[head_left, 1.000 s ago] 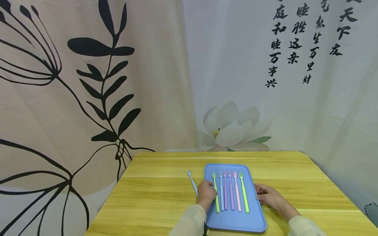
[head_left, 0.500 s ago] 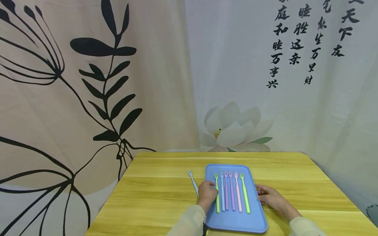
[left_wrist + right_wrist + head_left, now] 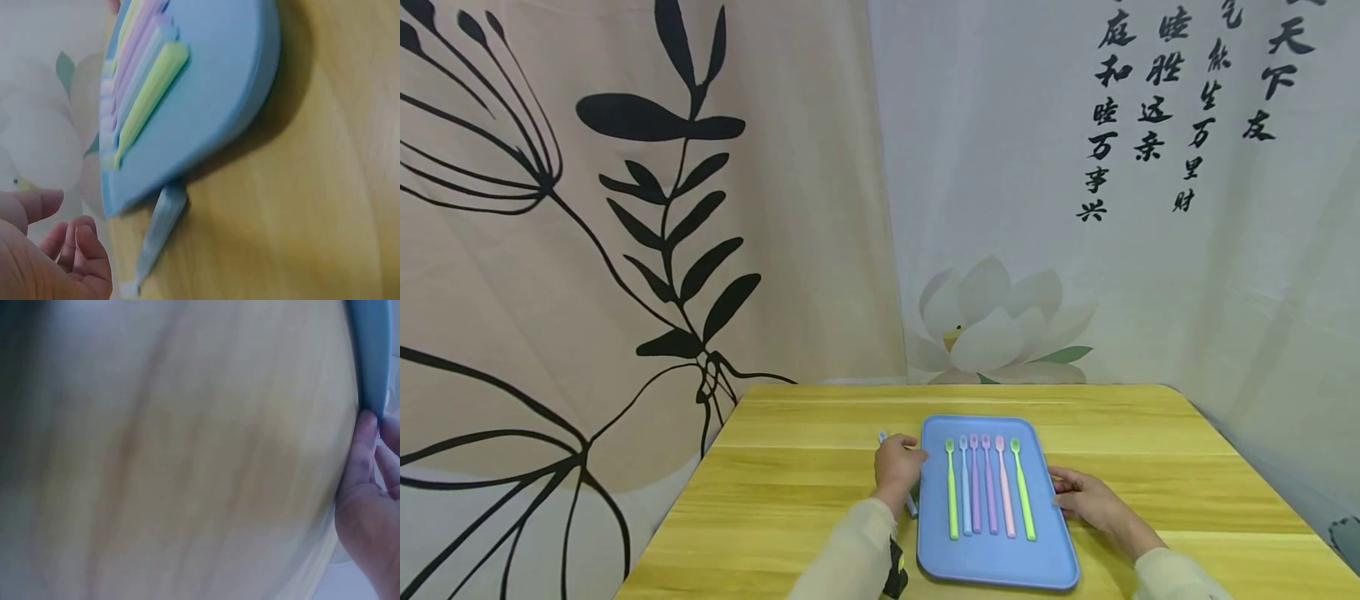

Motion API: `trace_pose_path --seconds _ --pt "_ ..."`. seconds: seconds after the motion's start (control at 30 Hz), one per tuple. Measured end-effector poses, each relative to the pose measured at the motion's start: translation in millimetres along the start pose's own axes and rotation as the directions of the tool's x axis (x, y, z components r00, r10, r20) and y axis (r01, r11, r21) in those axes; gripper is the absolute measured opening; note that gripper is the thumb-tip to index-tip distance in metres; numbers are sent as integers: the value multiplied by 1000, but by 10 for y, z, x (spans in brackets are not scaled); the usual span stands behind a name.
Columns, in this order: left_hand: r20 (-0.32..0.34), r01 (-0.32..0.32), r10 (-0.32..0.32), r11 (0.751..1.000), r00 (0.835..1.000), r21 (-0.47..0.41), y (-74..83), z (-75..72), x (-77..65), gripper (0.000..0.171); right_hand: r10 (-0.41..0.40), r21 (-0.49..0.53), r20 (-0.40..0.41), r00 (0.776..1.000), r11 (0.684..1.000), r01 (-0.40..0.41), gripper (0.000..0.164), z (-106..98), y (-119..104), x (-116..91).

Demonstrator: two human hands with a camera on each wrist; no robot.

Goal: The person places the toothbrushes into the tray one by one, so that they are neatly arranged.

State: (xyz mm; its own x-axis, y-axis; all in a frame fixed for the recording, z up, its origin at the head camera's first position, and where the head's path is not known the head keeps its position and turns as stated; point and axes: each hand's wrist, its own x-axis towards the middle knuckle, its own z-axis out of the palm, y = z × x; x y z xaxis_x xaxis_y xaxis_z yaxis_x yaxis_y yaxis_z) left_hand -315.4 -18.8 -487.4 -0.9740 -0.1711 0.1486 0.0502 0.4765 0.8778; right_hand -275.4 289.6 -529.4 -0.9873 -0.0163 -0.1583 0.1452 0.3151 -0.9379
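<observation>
On the table lies a blue tray (image 3: pixel 1000 562) with a row of toothbrushes in it: a green toothbrush (image 3: pixel 952 492) at the left, then a blue, two purple, a pink and another green. Left of the tray a loose blue toothbrush (image 3: pixel 161 228) lies on the wood, its handle end near the rim. My left hand (image 3: pixel 898 473) is over this brush, partly hiding it in the head view; thumb and fingers stand apart with nothing between them. With bent fingers and thumb, my right hand (image 3: pixel 1093 507) holds the tray's right edge.
The wooden table (image 3: pixel 805 500) reaches back to a printed curtain (image 3: pixel 820 208) with plant drawings, a lotus and writing. A dark band with a yellow mark (image 3: pixel 895 571) is at the left wrist.
My left hand has left the green toothbrush at the tray's left side and moved left and slightly back, over the loose blue one. The right hand stays at the tray's edge.
</observation>
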Motion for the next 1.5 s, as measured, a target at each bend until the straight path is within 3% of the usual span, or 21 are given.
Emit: trace_pose_path --seconds 0.3,0.6,1.0,1.2,1.33,1.5 --pt "-62 47 -49 998 997 -32 -152 -215 173 25 0 -27 -4 1000 1000 0 57 2 -9 21" --pt "-89 88 -95 993 991 -83 -261 -324 198 28 -1 -8 -1 1000 1000 1 58 9 11 35" --pt "-95 201 -212 973 973 -114 -371 -231 91 27 -24 -13 -6 1000 1000 24 58 22 1 22" --pt "-109 214 -230 967 967 -138 -363 -188 13 30 -18 -6 -2 1000 1000 18 58 18 -9 26" --pt "-150 205 -231 964 961 -171 -374 -145 -14 32 -14 -12 -3 1000 1000 14 57 12 -15 19" --pt "-191 194 -221 969 956 -152 -411 -79 -48 32 -10 -14 -10 1000 1000 10 57 12 -12 -6"
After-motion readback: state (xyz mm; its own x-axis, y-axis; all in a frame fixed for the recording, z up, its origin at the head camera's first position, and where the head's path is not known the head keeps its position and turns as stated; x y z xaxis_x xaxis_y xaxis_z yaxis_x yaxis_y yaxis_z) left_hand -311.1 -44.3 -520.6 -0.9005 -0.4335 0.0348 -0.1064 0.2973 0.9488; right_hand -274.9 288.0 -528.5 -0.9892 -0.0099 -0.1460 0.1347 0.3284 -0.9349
